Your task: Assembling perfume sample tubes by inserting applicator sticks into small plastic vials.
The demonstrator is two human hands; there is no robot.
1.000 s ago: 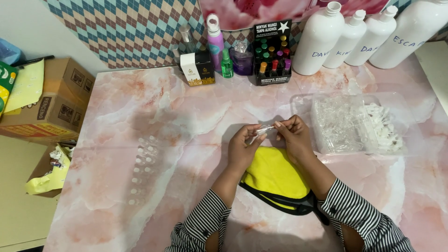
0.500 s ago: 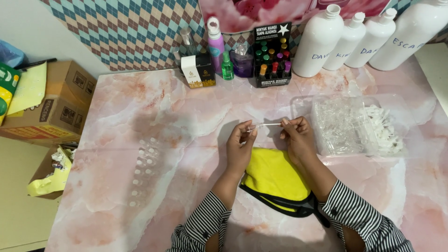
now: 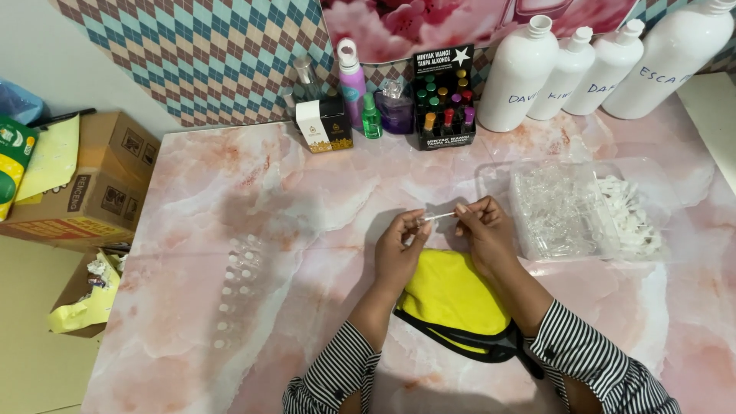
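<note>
- Head view shows us both hands meeting over the middle of the pink marbled desk point(image 3: 230, 184), a little toward its near edge.
- Our left hand point(image 3: 400, 249) has its grip pinched shut, thumb and forefinger closed on the left end of a small clear tube point(image 3: 437, 218).
- Our right hand point(image 3: 483, 230) is likewise pinched, its fingertips closed on the right end of the same clear tube, so the tube spans level between the two grips and is lifted off the desk.
- We cannot tell whether the tube is one piece or two parts being joined; it is too small and clear.
- Just below the hands, between our striped sleeves, lies a yellow cloth point(image 3: 452, 295) with a dark rim, near the desk's near edge.
- Just beside the right hand, toward the right edge, sits a clear plastic tray point(image 3: 571, 211) filled with clear pieces and white pieces.
- Toward the left edge, well apart from the left hand, small clear vials point(image 3: 234, 287) stand in rows.
- Along the far edge stand large white bottles point(image 3: 529, 73), a black display box of small coloured bottles point(image 3: 445, 100) and a pink spray bottle point(image 3: 351, 80).
- Off the left edge sits a cardboard box point(image 3: 100, 176).
</note>
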